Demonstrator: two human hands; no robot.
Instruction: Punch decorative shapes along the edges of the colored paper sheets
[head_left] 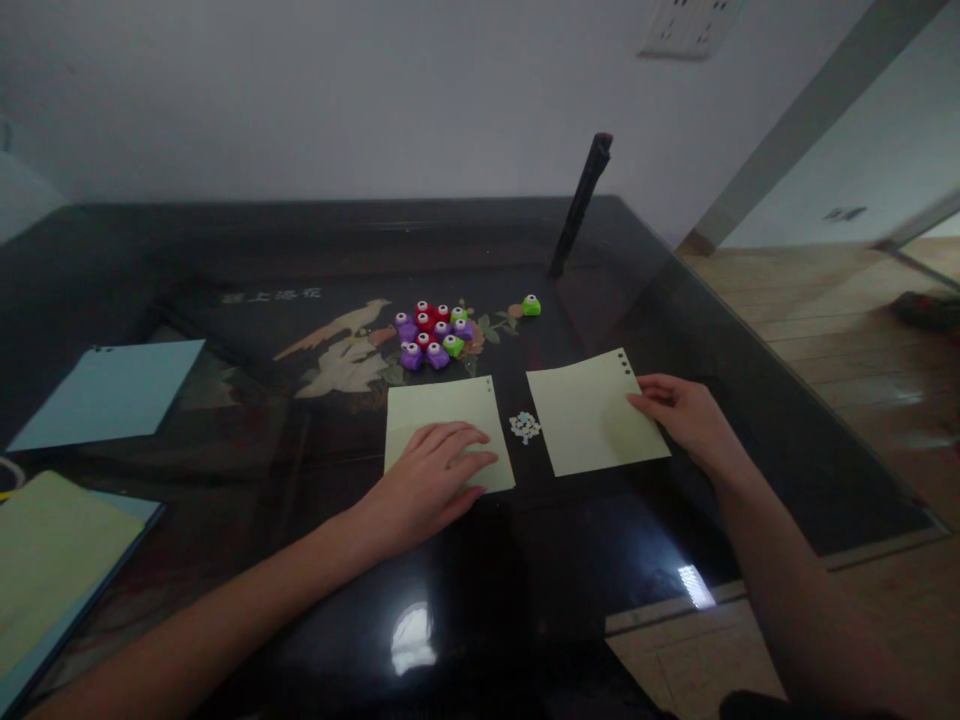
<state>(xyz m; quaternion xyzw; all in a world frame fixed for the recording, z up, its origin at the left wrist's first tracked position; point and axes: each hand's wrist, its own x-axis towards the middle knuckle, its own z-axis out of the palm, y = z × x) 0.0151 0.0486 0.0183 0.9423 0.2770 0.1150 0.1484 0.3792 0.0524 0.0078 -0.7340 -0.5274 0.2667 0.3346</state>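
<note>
My left hand (435,470) lies on a pale yellow-green sheet of paper (442,405), its fingers slightly spread and holding nothing. My right hand (686,415) pinches the right edge of a second pale yellow-green sheet (600,415) between thumb and fingers. Each sheet has a short row of small holes at its top right corner. A little pile of tiny pale paper bits (524,427) sits between the two sheets. Behind them stands a cluster of small purple, red and green pieces (433,335) with white round tops and dark centres. One similar green piece (531,306) stands apart.
A blue sheet (112,390) lies at the left, above a stack of yellow-green and blue paper (64,560). A dark upright post (581,205) rises at the back of the glossy black table (337,640). The wall (337,100) is behind.
</note>
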